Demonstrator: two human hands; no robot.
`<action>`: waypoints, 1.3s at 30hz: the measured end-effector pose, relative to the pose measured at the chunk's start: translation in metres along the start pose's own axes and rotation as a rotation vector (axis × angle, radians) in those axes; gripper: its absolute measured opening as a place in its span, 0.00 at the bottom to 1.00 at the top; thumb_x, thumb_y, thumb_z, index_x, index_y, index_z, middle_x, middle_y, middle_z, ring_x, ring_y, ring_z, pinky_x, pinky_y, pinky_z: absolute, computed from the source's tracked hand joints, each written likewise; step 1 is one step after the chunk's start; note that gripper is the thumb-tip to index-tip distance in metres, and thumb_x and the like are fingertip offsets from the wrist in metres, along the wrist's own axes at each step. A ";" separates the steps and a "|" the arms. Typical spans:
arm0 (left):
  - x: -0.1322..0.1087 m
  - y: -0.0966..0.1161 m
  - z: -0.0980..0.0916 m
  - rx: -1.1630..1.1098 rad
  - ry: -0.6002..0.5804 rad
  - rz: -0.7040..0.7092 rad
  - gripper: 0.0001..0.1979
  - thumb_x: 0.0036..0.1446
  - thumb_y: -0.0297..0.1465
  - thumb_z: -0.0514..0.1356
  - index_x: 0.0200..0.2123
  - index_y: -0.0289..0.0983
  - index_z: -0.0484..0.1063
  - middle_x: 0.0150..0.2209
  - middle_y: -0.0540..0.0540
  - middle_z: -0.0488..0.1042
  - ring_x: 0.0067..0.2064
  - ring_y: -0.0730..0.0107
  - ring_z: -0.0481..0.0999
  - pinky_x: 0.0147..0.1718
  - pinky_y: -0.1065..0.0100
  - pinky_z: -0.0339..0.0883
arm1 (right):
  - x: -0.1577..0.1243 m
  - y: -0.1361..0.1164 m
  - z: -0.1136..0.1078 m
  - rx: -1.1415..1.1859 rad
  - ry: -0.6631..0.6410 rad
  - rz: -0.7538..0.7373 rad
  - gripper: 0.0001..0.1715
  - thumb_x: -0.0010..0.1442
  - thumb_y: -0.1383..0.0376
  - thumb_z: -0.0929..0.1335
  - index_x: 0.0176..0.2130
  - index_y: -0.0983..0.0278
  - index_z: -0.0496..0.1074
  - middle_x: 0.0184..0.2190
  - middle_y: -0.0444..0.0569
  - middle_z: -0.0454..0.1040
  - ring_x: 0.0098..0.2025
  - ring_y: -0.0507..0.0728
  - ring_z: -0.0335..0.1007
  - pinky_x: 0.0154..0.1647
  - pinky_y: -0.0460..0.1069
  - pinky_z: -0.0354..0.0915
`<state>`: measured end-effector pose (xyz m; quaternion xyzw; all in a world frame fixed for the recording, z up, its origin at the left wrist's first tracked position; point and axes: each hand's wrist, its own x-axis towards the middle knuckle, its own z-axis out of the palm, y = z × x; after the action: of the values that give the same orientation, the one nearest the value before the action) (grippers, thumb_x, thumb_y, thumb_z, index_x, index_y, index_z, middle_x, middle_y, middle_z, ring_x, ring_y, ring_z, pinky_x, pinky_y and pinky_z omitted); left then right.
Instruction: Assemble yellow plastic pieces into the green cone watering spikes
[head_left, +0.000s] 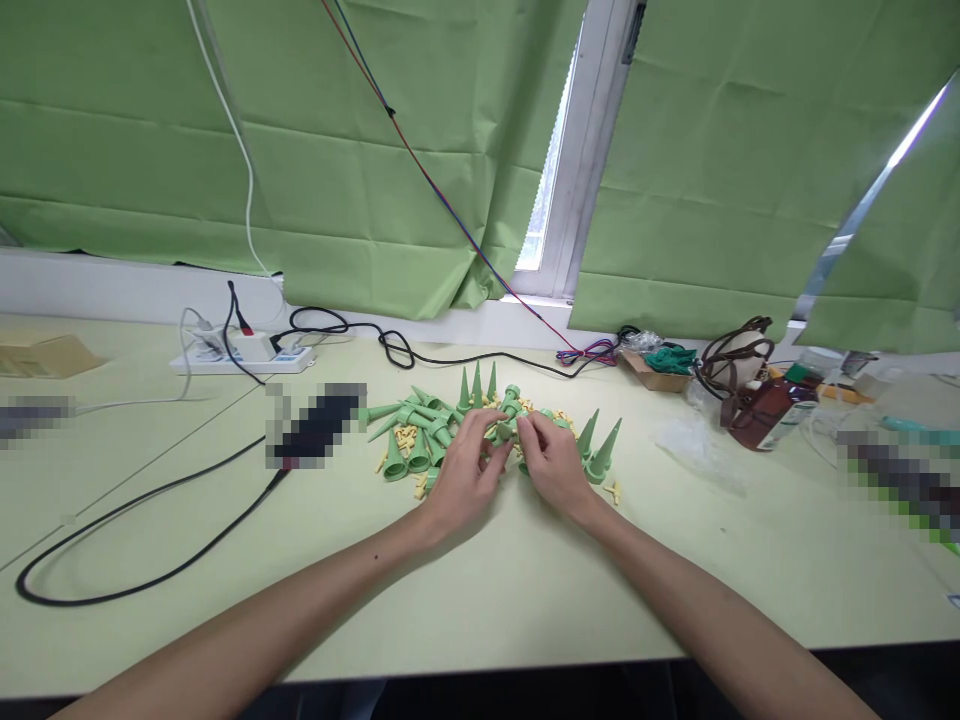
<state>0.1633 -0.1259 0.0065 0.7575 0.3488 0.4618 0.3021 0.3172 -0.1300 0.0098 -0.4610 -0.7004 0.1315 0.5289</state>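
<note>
Near the middle of the table, my left hand (pixel 469 472) is closed round a green plastic piece (pixel 504 432) between thumb and fingers. Close to its right, my right hand (pixel 553 462) has its fingers pinched together; whatever they hold is too small or hidden to name. Green cones (pixel 418 452) lie in a pile beside and behind my left hand, some on their sides. Several green spikes (pixel 604 452) stand upright to the right and behind. Small yellow pieces (pixel 406 438) are scattered among the cones, and one yellow piece (pixel 615 492) lies at the right.
A dark device (pixel 319 425) with a looping black cable lies left. Behind it sits a power strip (pixel 247 355). At the right are a brown bottle (pixel 772 410), a small cardboard box (pixel 654 374) and clear plastic (pixel 701 450). Green curtains hang behind the table.
</note>
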 end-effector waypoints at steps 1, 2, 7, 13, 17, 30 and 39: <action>0.000 0.000 0.000 -0.016 0.006 -0.021 0.16 0.65 0.38 0.55 0.54 0.42 0.63 0.54 0.40 0.66 0.31 0.74 0.73 0.31 0.68 0.71 | 0.000 0.000 0.000 0.006 0.009 0.008 0.22 0.70 0.55 0.58 0.26 0.60 0.54 0.19 0.39 0.55 0.21 0.51 0.51 0.25 0.48 0.51; 0.000 0.001 0.000 -0.035 0.009 -0.047 0.17 0.65 0.39 0.55 0.55 0.41 0.62 0.53 0.40 0.67 0.31 0.74 0.73 0.30 0.68 0.71 | 0.000 0.000 0.000 0.013 0.016 0.017 0.22 0.70 0.55 0.58 0.26 0.60 0.55 0.19 0.39 0.56 0.21 0.51 0.51 0.25 0.48 0.51; 0.001 0.004 -0.001 -0.136 0.028 -0.184 0.19 0.64 0.43 0.56 0.52 0.40 0.60 0.39 0.46 0.72 0.28 0.72 0.74 0.25 0.70 0.67 | 0.000 0.002 -0.001 0.041 0.038 0.042 0.21 0.71 0.55 0.58 0.27 0.60 0.56 0.20 0.39 0.57 0.22 0.51 0.52 0.25 0.48 0.51; 0.004 0.003 -0.002 -0.268 0.020 -0.221 0.16 0.64 0.47 0.55 0.38 0.39 0.64 0.26 0.51 0.70 0.22 0.73 0.71 0.20 0.72 0.63 | 0.000 0.001 -0.001 0.052 0.044 0.029 0.21 0.71 0.55 0.59 0.27 0.60 0.57 0.19 0.39 0.57 0.21 0.52 0.52 0.25 0.48 0.52; 0.007 0.004 -0.001 -0.339 0.041 -0.227 0.21 0.63 0.48 0.54 0.30 0.36 0.66 0.25 0.49 0.70 0.20 0.74 0.70 0.18 0.71 0.64 | 0.000 0.001 -0.001 0.054 0.030 0.032 0.21 0.71 0.54 0.58 0.27 0.60 0.57 0.20 0.39 0.58 0.21 0.52 0.53 0.25 0.48 0.53; 0.008 0.002 -0.003 -0.440 -0.128 -0.309 0.26 0.63 0.51 0.53 0.26 0.34 0.68 0.23 0.47 0.71 0.20 0.72 0.71 0.18 0.69 0.65 | -0.001 0.000 -0.003 0.117 -0.058 0.012 0.18 0.71 0.57 0.58 0.30 0.60 0.59 0.20 0.39 0.62 0.22 0.52 0.58 0.27 0.47 0.57; 0.006 -0.001 -0.004 -0.409 -0.154 -0.280 0.23 0.65 0.49 0.52 0.29 0.35 0.67 0.19 0.50 0.69 0.19 0.71 0.70 0.19 0.70 0.64 | 0.000 -0.001 -0.003 0.136 -0.082 0.024 0.17 0.71 0.57 0.57 0.30 0.60 0.58 0.19 0.38 0.60 0.21 0.52 0.56 0.27 0.47 0.55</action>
<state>0.1616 -0.1197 0.0106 0.6578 0.3257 0.4175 0.5357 0.3197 -0.1313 0.0114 -0.4267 -0.7051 0.2038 0.5284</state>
